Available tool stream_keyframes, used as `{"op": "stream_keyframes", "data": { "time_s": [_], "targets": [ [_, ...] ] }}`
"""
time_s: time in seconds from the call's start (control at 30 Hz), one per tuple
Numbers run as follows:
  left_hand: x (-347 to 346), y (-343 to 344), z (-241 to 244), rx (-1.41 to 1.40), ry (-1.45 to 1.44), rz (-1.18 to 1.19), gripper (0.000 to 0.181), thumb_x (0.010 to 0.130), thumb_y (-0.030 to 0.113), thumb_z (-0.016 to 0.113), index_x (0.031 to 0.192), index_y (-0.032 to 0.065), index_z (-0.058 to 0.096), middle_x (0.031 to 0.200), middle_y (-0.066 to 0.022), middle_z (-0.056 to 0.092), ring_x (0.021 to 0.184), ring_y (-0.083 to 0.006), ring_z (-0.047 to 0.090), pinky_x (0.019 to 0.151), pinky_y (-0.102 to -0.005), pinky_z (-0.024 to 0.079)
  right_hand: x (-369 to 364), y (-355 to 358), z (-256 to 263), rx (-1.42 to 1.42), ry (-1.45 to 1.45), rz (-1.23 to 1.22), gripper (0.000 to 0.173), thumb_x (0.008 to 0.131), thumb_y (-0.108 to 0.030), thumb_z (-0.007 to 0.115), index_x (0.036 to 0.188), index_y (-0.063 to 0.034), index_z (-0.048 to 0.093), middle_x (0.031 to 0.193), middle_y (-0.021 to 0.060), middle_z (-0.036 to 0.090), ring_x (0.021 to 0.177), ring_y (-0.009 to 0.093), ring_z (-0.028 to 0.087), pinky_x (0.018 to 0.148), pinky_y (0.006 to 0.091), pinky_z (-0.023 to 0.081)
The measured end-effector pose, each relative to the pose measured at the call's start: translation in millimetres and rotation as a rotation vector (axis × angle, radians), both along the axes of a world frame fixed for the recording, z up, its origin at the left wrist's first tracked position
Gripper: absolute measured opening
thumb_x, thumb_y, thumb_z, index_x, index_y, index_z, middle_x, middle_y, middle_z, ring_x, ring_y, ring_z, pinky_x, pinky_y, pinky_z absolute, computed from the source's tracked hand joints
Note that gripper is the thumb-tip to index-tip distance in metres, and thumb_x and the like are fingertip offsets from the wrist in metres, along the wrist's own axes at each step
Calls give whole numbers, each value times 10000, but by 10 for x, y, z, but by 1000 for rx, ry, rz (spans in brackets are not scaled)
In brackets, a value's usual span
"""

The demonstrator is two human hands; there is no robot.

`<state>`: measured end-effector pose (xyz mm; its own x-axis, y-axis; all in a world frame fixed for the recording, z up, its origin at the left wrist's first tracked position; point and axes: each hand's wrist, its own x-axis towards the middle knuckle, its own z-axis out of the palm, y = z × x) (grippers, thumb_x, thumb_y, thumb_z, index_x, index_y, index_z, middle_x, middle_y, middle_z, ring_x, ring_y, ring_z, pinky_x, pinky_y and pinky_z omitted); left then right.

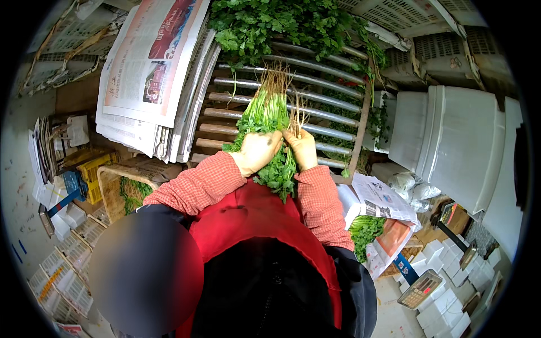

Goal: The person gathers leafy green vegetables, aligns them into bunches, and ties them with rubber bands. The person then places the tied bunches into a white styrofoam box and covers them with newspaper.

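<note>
My left hand [260,148] is closed around the leafy part of a bunch of leafy green herbs [266,107]. The bunch lies on a rack of metal bars [325,97], its roots pointing away from me. At the right side of the bunch, my right hand [303,148] pinches a few thin stems with brown roots [297,114]. Leaves hang below both hands, against my red apron [249,207]. Both hands are close together, with the fingertips nearly touching; the grip of the left fingers is partly hidden.
A heap of leafy greens [279,25] covers the rack's far end. Stacked newspapers [143,84] stand on the left, and white foam boxes [456,143] on the right. Wrapped greens [367,232] lie near a scale [420,287]. Plastic crates [405,17] line the back.
</note>
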<state>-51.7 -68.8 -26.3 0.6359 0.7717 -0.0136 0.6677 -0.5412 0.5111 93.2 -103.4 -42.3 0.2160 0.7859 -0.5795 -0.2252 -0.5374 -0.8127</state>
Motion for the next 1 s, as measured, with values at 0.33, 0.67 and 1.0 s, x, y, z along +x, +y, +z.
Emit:
{"op": "stream_keyframes", "data": {
  "time_s": [0.33, 0.67, 1.0],
  "targets": [
    [198, 483, -30, 4, 141, -168, 151, 773, 206, 596, 902, 128, 603, 726, -79, 637, 621, -258, 627, 534, -351, 496, -132, -122, 24, 3, 27, -197, 158, 828, -89, 619, 943, 19, 602, 743, 20, 594, 575, 81, 511, 480, 221, 427],
    [63, 685, -172, -747, -192, 231, 147, 797, 194, 637, 876, 74, 667, 698, -60, 646, 596, -134, 592, 569, -256, 473, 20, -513, 413, 73, 27, -251, 143, 848, -49, 569, 952, 40, 609, 851, 79, 633, 652, 107, 572, 556, 214, 468],
    [71, 640, -51, -808, -330, 279, 134, 824, 153, 607, 888, 45, 652, 674, -60, 636, 491, -107, 530, 461, -226, 420, -31, -35, 58, -87, 35, -17, 187, 808, -141, 661, 926, -1, 619, 650, 4, 565, 513, 76, 489, 471, 200, 415]
  ]
}}
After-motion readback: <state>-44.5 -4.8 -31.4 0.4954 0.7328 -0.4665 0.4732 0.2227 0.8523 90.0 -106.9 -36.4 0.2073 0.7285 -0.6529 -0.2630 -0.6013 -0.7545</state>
